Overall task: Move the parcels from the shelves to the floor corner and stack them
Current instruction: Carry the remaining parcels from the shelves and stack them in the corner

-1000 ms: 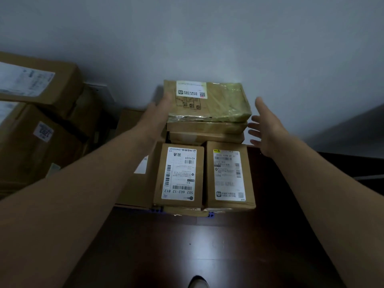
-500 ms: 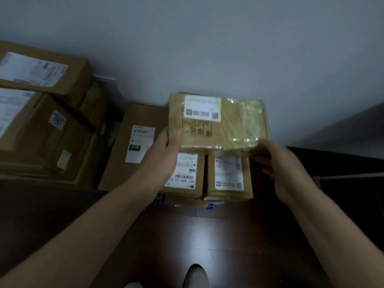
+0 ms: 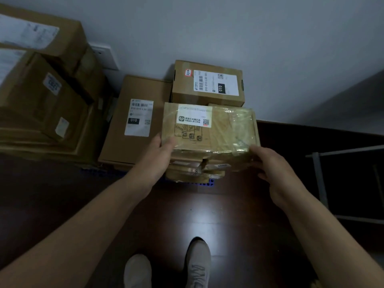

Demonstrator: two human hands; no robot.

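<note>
Left hand (image 3: 161, 151) grips the near left corner of the taped parcel (image 3: 220, 132), thumb on the top face and fingers hidden beneath. Right hand (image 3: 272, 165) grips the near right corner, its fingers curled under the edge. The taped parcel lies flat and level just in front of the 010 box (image 3: 207, 84), which stands against the wall. It sits over a pile of smaller parcels (image 3: 193, 173) whose near ends show below it. Whether its full weight rests on that pile cannot be told. A flat carton (image 3: 116, 142) lies just left of the 010 box, and large cartons (image 3: 37, 90) are stacked further left of it. A metal frame (image 3: 320, 183) stands well to the right of the 010 box, on the dark floor (image 3: 207, 215). The step in hand appears to be placement of the taped parcel on the stack. The next move calls for these checks: square the parcel's edges to the pile below, confirm that it seats without rocking, then open both hands and withdraw them clear. The glossy tape may let the parcel slide, so release should be gradual.
</note>
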